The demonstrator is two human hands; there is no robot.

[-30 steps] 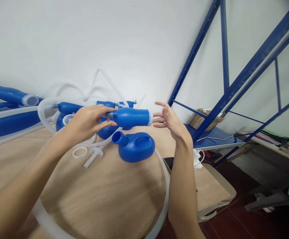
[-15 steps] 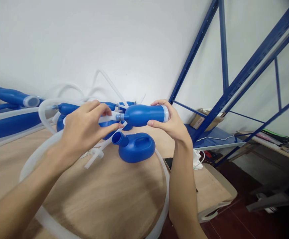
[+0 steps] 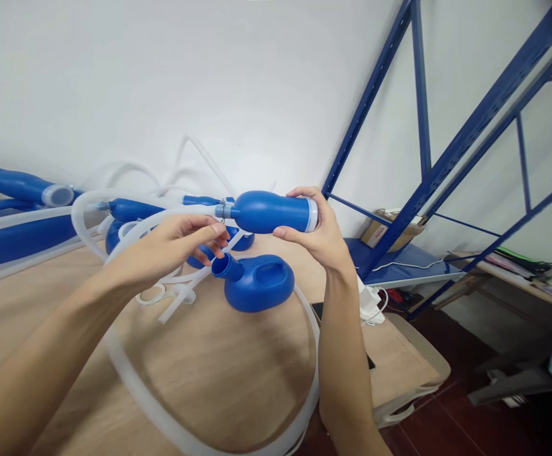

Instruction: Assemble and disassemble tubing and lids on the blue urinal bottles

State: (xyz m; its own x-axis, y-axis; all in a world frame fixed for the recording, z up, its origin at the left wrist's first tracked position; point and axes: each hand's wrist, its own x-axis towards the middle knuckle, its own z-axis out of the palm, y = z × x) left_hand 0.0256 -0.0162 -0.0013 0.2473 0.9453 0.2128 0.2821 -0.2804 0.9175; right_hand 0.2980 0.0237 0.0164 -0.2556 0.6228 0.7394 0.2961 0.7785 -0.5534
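Observation:
My right hand (image 3: 320, 231) is wrapped round the wide end of a blue bottle-shaped plastic piece (image 3: 269, 212) with a white rim, held level above the table. A translucent hose (image 3: 175, 215) is fitted on its narrow neck, with a small metal hose clamp (image 3: 223, 208) round the joint. My left hand (image 3: 192, 237) is just below that joint, thumb and forefinger closed on the clamp's lower end, the other fingers loosely curled. Underneath, a blue urinal bottle (image 3: 259, 283) with a moulded handle and open spout stands on the table.
More blue bottle pieces (image 3: 23, 185) and hoses lie at the left and back of the wooden table (image 3: 218, 367). The held hose loops across the front. A white charger (image 3: 371, 304) and dark phone lie at right, near a blue metal shelf rack (image 3: 399, 253) holding a cardboard box.
My left hand has dropped from the hose end to below the clamp. The blue piece has shifted slightly left and up, and the hose loop has swung rightward.

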